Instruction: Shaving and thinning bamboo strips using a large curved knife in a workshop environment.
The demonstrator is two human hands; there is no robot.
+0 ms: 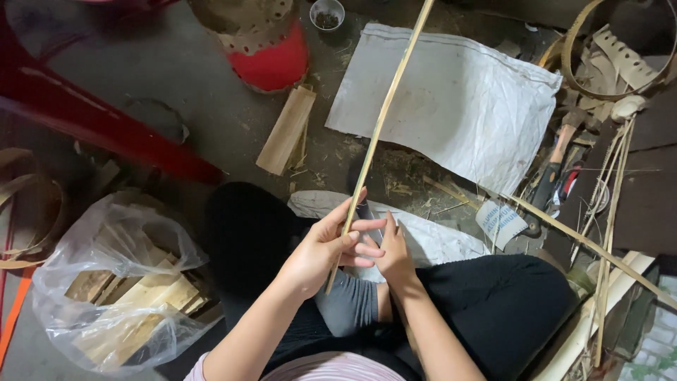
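Partly hidden, left hand [317, 250] grip clenched on bamboo strip [384, 113], right hand [391, 254] grip unclear, dark blade [367, 210] mostly covered.

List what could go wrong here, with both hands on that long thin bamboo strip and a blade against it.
1. The dark blade sits right beside the fingers of the left hand and right hand; a slip might cut them.
2. The long thin bamboo strip reaches far forward over the white woven sack; its free end could whip or snag.
3. Its raw edges may leave splinters.

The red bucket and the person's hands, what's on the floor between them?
In the head view, a flat wooden block lies on the dusty floor between the red bucket and the hands.
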